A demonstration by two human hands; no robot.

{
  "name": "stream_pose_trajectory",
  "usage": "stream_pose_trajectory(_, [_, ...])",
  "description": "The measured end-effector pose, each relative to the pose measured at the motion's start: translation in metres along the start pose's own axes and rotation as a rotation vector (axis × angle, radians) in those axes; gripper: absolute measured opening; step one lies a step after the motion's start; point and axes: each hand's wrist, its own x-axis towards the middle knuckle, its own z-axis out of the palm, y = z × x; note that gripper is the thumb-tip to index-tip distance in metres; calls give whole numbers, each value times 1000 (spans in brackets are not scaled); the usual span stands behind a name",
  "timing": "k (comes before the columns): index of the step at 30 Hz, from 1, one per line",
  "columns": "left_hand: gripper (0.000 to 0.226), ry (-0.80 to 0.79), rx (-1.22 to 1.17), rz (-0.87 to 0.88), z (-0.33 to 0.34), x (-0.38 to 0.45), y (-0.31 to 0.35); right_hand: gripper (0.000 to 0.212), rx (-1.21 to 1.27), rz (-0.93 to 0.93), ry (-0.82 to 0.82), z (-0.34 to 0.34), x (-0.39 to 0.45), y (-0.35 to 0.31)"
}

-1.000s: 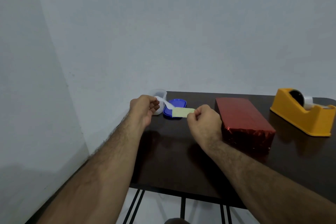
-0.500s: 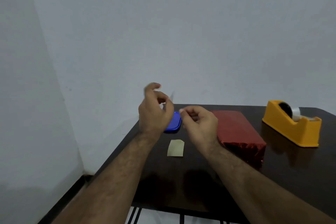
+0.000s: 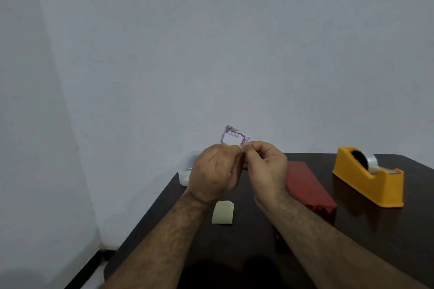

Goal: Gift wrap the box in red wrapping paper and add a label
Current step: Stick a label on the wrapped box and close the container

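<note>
Raised since a moment ago, the left hand (image 3: 215,172) and right hand (image 3: 265,166) together pinch the label (image 3: 233,139), light, flimsy and sticky-backed, best held by its edges.

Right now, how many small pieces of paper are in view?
2: a purple-bordered label pinched by both hands, and a pale yellow slip lying on the table. Others may be hidden.

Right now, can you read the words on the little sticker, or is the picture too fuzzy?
Head view: too fuzzy; the small purple-bordered white label shows only a smudged dark line of script. The lighting is dim and flat, and the shiny dark wooden table shows faint reflections.
</note>
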Motion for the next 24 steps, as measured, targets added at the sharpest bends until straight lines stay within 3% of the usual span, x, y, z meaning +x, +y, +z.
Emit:
stream_pose_trajectory(2, [24,-38,-21,-50,-4,-1,-1,13,-29,-5,-8,-5,8,2])
stream_pose_trajectory(4, [25,-12,-81,-253,-8,5,-1,14,-111,-24,-18,-12,18,-2])
stream_pose_trajectory(6, [23,26,-137,-637,-7,18,-2,15,-216,-37,-57,-21,31,-9])
stream_pose_trajectory(8, [17,-70,-290,-1071,1,35,-9,15,-318,-51,-118,-32,44,-17])
stream_pose_trajectory(10, [2,-183,-509,-1333,10,47,-13,14,-410,-73,-163,-43,57,-24])
stream_pose_trajectory(14, [10,-290,-620,-1414,27,60,-2,17,-545,-72,-216,-64,74,-35])
stream_pose_trajectory(19, [11,-402,-697,-1513,51,68,11,19,-636,56,-149,-92,96,-50])
stream_pose_trajectory(22, [14,-530,-633,-1483,66,66,20,33,-726,105,-149,-107,107,-55])
stream_pose_trajectory(24, [15,-624,-534,-1428,77,62,24,27,-758,142,-150,-117,112,-55])
